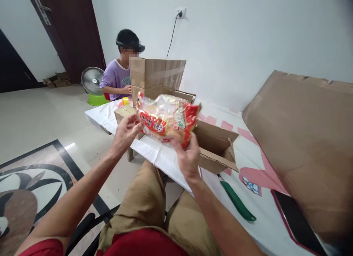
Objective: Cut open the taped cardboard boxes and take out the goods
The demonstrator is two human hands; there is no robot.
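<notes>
A clear plastic snack packet (162, 118) with red and gold printing is held up over the near edge of the table. My left hand (125, 133) pinches its left end between thumb and fingers. Its right end is gripped by my right hand (189, 157), with the thumb on the front and the other fingers mostly behind. What is inside looks pale and is blurred. Just beyond the packet, on the right, an open cardboard box (217, 142) shows a bare brown inside. Part of a second carton (125, 114) shows behind my left hand.
Stacked cardboard boxes (157, 74) stand at the back, with a person (117, 78) seated beyond them. A green-handled tool (237, 201), a phone (298, 223) and a large cardboard sheet (306, 138) lie to the right on the white-covered table (171, 157). An orange tape roll (125, 101) sits at the left.
</notes>
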